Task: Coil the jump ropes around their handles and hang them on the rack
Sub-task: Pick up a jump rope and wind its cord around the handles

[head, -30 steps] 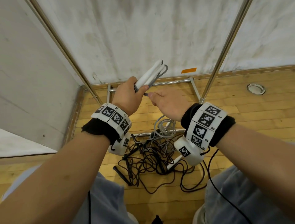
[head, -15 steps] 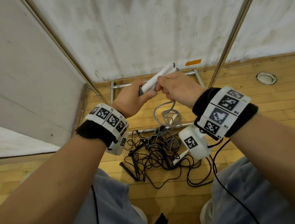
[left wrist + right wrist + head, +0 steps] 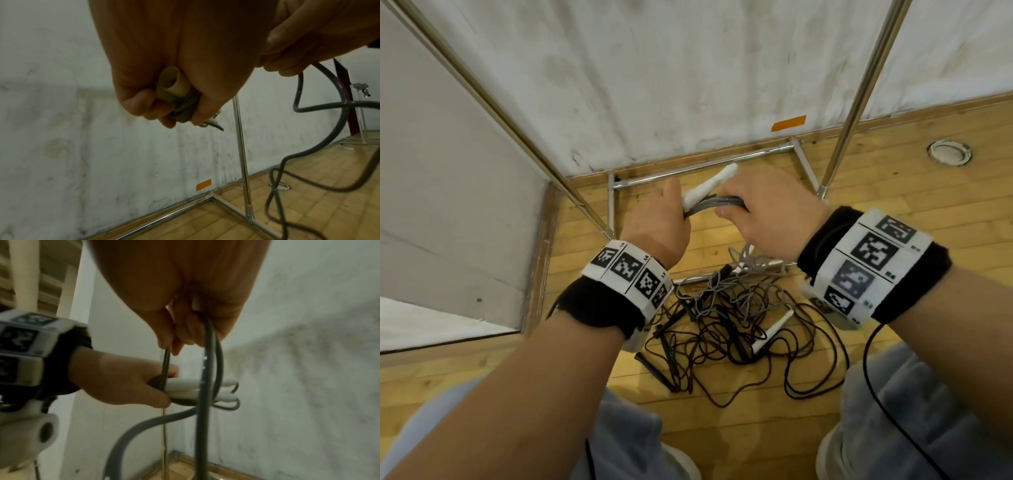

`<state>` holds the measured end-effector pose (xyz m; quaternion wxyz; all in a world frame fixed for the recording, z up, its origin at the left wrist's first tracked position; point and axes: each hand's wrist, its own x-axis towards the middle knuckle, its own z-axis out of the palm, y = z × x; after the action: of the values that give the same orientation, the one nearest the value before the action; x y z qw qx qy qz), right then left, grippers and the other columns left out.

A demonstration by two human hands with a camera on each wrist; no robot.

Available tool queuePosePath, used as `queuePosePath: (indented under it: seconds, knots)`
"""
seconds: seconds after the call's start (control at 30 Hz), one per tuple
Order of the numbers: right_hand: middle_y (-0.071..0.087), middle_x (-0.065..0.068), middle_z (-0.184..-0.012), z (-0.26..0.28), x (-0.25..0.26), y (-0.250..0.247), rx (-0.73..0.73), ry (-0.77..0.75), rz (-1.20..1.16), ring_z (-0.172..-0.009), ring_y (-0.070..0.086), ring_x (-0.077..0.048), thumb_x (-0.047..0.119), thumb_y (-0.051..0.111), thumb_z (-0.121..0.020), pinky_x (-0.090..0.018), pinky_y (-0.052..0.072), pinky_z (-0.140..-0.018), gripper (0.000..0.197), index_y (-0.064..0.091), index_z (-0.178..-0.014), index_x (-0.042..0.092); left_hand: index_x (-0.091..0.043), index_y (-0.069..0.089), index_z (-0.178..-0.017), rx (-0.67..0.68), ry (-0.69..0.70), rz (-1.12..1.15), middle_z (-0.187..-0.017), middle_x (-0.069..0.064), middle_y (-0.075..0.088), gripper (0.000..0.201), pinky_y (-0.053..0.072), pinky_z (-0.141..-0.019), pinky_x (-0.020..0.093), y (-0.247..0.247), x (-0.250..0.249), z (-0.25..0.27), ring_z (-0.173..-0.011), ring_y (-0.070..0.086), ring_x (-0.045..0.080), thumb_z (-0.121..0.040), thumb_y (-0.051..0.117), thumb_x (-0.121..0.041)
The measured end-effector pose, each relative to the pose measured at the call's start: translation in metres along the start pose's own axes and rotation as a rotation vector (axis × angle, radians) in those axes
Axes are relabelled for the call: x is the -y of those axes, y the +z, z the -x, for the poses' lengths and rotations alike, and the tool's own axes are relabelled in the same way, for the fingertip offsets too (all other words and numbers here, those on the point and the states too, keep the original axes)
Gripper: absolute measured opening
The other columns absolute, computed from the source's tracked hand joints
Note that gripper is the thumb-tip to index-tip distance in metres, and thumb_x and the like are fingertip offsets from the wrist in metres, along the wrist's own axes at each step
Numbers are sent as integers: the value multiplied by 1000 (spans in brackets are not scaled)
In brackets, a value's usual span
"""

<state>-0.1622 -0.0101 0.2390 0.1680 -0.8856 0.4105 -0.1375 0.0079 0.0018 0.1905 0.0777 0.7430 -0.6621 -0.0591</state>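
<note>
1. step in hand: coiling. the grey jump rope (image 3: 717,204) is being wound round its paired white handles (image 3: 709,186); hanging has not begun, by the look of it.
2. left hand (image 3: 657,219): fingers curled tight about the butt end of the white handles, clamping several grey turns against them. in the left wrist view one hollow handle end shows between thumb and fingers, rope bunched just below it.
3. right hand (image 3: 767,212): fingers closed on a loop of the grey jump rope, just beside the left thumb, with the handle tips projecting beyond both sets of fingers. in the right wrist view two strands drop from the fingertips (image 3: 180,339) and cross in front of the handles.
4. slack: a grey strand trails down from the right fingers to the floor, well below both hands.
5. next move, as judged: carry the loop over the handle tips, draw it snug against the turns under the left fingers, feed more slack; keep the left grip firm or the turns may slide off.
6. remaining stock: black jump ropes (image 3: 726,339) and a further white handle (image 3: 770,330) lie tangled on the floor, uncoiled.
7. rack (image 3: 858,85): chrome uprights stand beyond the fingers; its hanging bar is out of view.
</note>
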Motion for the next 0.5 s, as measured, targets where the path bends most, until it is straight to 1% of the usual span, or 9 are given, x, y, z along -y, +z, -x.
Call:
queuePosePath:
  seconds: [0.03,0.07,0.1,0.17,0.23,0.3,0.4,0.43,0.5]
  knots:
    - [40,8,-69,-2,-4,-1,-14,-2,27,-68,38,-14,29,47,-96,-25,25,-62,18,55,-83,20,-20,29,-94,0,-1,-9,-92,3,45,20,36,-63,38,0,0,0,-76,45,25,-92,50,-19]
    - [41,7,-69,-4,-7,-2,-25,4,41,-65,38,-13,30,46,-97,-26,24,-59,19,59,-90,17,-20,30,-94,-2,-1,-13,-92,2,44,20,37,-64,38,0,-1,-1,-77,45,24,-92,49,-17]
    - [41,8,-67,-7,-10,-2,-29,9,42,-61,38,-11,30,45,-97,-27,24,-56,22,60,-92,16,-21,30,-93,-1,-1,-16,-93,1,43,19,39,-65,39,0,-2,-1,-79,45,24,-91,48,-16]
    - [41,11,-63,-11,-13,-4,-54,8,45,-59,39,-10,32,43,-98,-28,24,-54,24,58,-86,18,-23,29,-92,2,9,-31,-92,0,42,20,41,-66,40,-2,-5,-1,-80,45,24,-89,47,-15]
    - [42,10,-61,-13,-17,-7,-79,9,92,-57,39,-9,37,41,-98,-27,22,-51,28,55,-78,21,-24,28,-90,-7,34,-39,-88,-2,41,21,39,-64,39,-5,-7,0,-78,44,23,-86,47,-16]
    - [44,9,-58,-15,-21,-15,-104,37,117,-54,40,-6,44,43,-95,-25,22,-48,35,59,-73,22,-26,29,-87,-36,90,-16,-82,-5,42,20,37,-61,37,-8,-7,2,-73,45,22,-84,48,-20]
    - [49,10,-58,-18,-30,-29,-162,142,65,-55,45,-6,59,51,-84,-25,28,-48,40,50,-57,30,-24,34,-87,-81,220,71,-75,-5,44,15,32,-57,32,-11,-9,10,-65,45,21,-84,49,-22]
    - [51,10,-58,-19,-32,-34,-175,176,23,-56,47,-6,62,56,-80,-25,31,-49,40,50,-55,30,-23,37,-88,-87,252,101,-73,-6,44,13,30,-55,31,-13,-11,12,-63,44,20,-85,50,-22]
    - [51,9,-56,-21,-39,-41,-193,202,-81,-54,48,-6,58,64,-75,-22,33,-50,40,56,-55,24,-22,39,-87,-78,291,144,-68,-10,41,13,26,-51,30,-17,-14,15,-58,41,15,-85,52,-22]
